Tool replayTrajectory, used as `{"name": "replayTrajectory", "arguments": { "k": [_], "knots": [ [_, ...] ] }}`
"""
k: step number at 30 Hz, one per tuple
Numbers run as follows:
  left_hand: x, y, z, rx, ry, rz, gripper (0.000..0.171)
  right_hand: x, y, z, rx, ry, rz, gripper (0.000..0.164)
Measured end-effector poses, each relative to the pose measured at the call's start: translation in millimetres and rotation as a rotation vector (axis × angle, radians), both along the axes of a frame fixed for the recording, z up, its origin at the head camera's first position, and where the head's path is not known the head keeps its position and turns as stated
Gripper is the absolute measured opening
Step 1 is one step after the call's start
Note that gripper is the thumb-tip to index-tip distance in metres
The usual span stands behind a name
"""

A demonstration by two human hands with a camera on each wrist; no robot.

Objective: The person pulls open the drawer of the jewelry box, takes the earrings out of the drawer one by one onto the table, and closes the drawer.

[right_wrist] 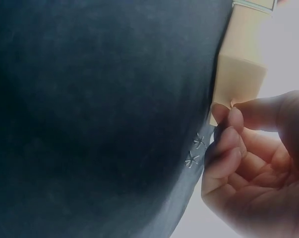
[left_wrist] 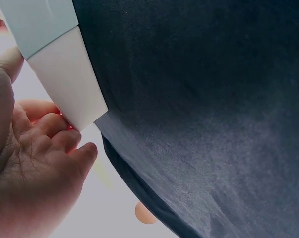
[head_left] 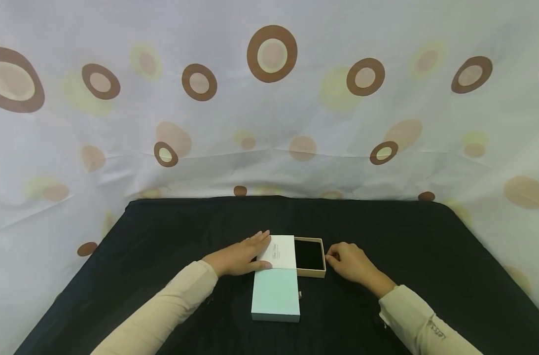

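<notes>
While the left hand (head_left: 240, 256) lies spread against the left side of the white-and-mint box (head_left: 275, 281), thumb wide of its fingers, the right hand (head_left: 351, 264) pinches a small tab (right_wrist: 232, 103) at the end of the tan drawer (head_left: 311, 272). Black inside, that drawer juts rightward from the box's white section, between the 2 hands, on the black-covered table (head_left: 185, 222).

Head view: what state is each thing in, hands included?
Drawer: partly out of white section
White section: lies against mint section
Mint section: no drawer out
Left hand: rests on white section
Right hand: pinches drawer's tab
Cloth: spread out
Backdrop: hanging, creased
</notes>
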State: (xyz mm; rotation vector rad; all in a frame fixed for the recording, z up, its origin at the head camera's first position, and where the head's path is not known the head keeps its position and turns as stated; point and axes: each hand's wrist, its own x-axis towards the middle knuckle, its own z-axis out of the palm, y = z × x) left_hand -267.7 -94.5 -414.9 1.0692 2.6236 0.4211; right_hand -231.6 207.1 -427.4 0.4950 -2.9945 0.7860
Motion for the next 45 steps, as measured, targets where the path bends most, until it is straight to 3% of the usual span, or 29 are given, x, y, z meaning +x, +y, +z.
{"name": "replayTrajectory", "arguments": {
  "k": [9,45],
  "knots": [
    [-0.7,-2.2,-3.9,0.001,0.017,0.003,0.079,0.1,-2.8,1.3,-0.018,0.029,0.020,0.013],
    [0.1,-0.6,2.4,0.009,-0.009,0.007,0.079,-5.5,-7.2,6.4,0.001,0.042,0.027,0.013]
  ]
}}
